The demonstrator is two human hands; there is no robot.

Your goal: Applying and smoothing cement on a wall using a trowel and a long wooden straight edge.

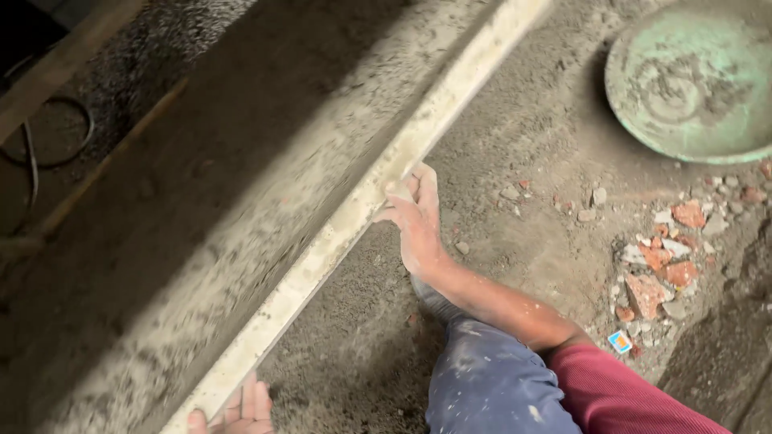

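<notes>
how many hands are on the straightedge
2: the right hand grips the straightedge near its middle, the left hand holds its near end at the bottom edge, partly cut off.

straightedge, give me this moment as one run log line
left hand grips straightedge near end | right hand grips middle | mortar bed beneath | green pan far right
</notes>
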